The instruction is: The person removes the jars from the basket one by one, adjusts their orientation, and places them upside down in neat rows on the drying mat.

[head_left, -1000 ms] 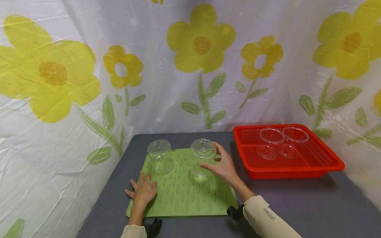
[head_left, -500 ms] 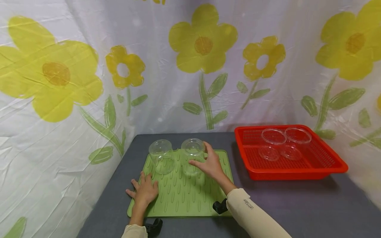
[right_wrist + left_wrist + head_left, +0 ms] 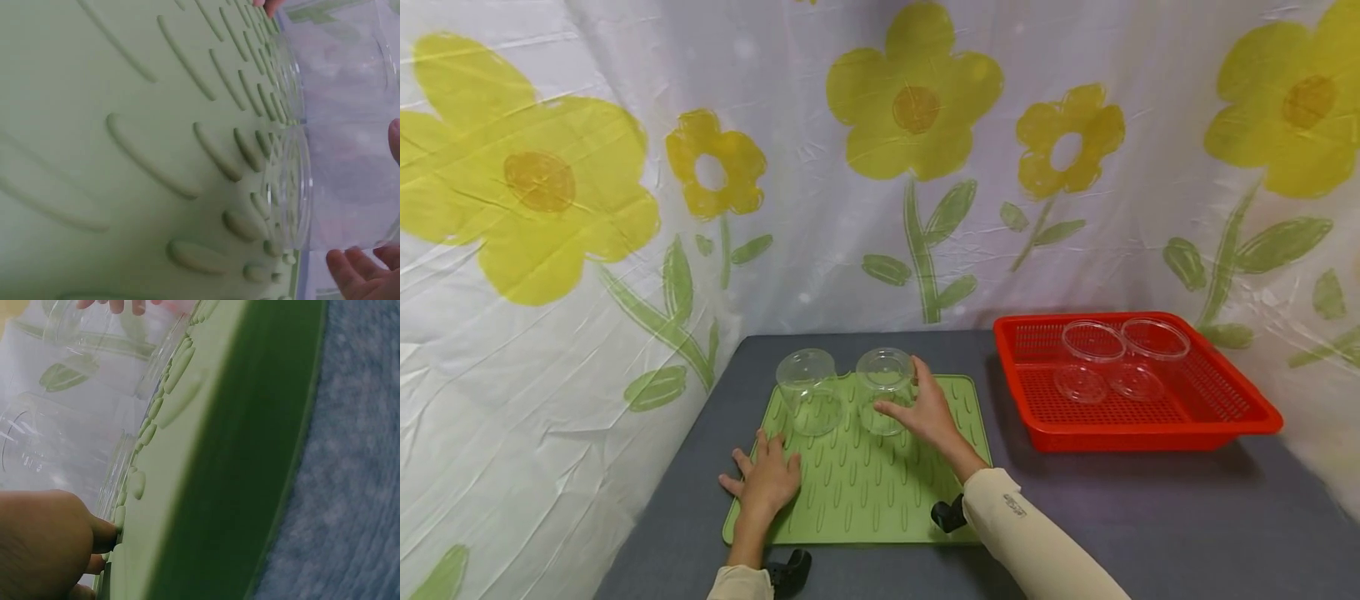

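Green and studded with raised bars, a mat (image 3: 865, 508) lies on the dark grey worktop (image 3: 1112, 517), towards its left edge. At the mat's left side we find the left hand (image 3: 763, 479), palm down, fingers spread, nothing in its grip; the outermost finger reaches past the mat over the worktop. Just beyond these fingers, near the mat's far left corner, stands the left clear cup (image 3: 808, 392), its lipped end apparently down. If this hand slid forward, we think it could nudge that thin-walled cup, or drag the mat from under both cups.

Next, across a slim gap, the right clear cup (image 3: 878, 387) stands by the middle of the mat's far edge. The right hand (image 3: 927, 412) comes in from the right, its grip curved round this cup, thumb in front and fingers on the right side; how hard it presses we cannot tell. A fingertip catching the wall during a release could tip the cup, a leftward push could knock it into its neighbour, and the raised bars might leave it unsteady.

Farther right, towards the worktop's back right corner, a red basket (image 3: 1150, 439) holds two more clear cups (image 3: 1086, 362), side by side. A wide swing of the right arm might jog them.
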A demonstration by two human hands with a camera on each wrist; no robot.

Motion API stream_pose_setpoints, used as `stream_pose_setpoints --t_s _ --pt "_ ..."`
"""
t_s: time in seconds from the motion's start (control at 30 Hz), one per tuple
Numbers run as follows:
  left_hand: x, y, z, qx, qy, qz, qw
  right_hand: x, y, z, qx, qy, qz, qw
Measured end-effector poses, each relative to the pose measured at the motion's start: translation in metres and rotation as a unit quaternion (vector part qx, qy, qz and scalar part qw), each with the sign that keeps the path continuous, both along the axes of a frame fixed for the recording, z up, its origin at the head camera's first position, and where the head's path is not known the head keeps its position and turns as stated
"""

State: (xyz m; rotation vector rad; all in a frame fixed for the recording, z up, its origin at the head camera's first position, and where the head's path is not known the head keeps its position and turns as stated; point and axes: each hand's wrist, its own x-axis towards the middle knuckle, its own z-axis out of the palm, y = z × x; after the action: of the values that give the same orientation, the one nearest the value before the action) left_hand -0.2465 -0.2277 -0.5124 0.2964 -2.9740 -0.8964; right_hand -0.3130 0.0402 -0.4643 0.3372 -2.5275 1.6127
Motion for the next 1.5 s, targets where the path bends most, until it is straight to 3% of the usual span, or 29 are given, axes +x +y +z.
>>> stream_pose_setpoints --t_s 0.33,1.07,1.3,1.5 --pt "-0.001 0.001 0.0 -0.003 -0.004 0.003 1.0 -0.001 -0.004 0.004 0.015 -0.024 0.001 0.9996" --pt "-0.002 0.005 0.001 -0.006 -0.001 0.0 1.0 -0.002 0.001 0.005 0.03 -0.036 -0.002 0.9989" --pt "-0.003 0.003 0.002 -0.01 -0.012 -0.001 0.9999 0.002 0.01 0.012 0.022 -0.026 -0.004 0.9994" --pt "-0.002 -0.001 0.002 -0.019 -0.014 -0.003 0.9997 0.003 0.023 0.018 -0.008 0.008 0.0 0.9999"
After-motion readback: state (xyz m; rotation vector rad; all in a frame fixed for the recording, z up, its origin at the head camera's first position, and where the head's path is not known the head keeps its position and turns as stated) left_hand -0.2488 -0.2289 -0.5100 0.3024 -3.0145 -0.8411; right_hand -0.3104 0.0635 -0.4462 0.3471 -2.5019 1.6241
